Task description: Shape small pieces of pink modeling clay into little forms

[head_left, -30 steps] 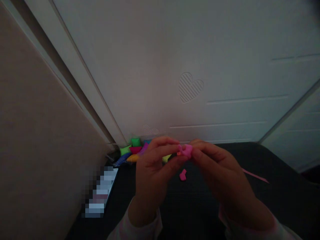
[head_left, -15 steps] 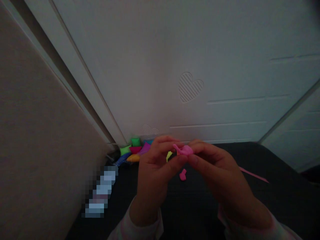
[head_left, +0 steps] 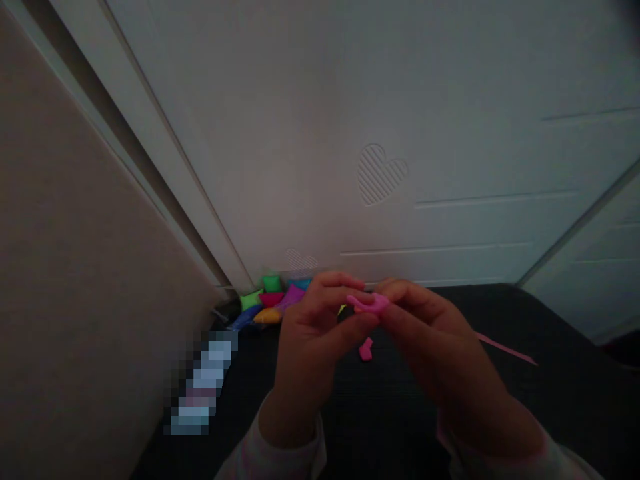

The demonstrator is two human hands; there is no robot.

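A small piece of pink modelling clay [head_left: 373, 304] is pinched between my two hands above the dark table. My left hand [head_left: 317, 340] holds its left end with thumb and fingers. On the other side, my right hand [head_left: 430, 340] presses its right end between thumb and forefinger. The piece looks thin and bent, with a narrow tip pointing left. Below the hands, a second lump of pink clay [head_left: 366, 349] lies on the table. Behind my left fingers a bit of something yellow [head_left: 343, 309] shows, mostly hidden.
Several coloured clay packets [head_left: 270, 315] are heaped at the back left against the white panel [head_left: 310, 133]. A blurred-out pale strip [head_left: 203, 383] lies at the table's left edge. A thin pink strip [head_left: 507, 349] rests right of my right hand on the dark table [head_left: 560, 407].
The pink clay between my fingers has become flatter and turned slightly, and my fingertips have shifted on it. Less of the yellow thing shows. The lump on the table has stayed put.
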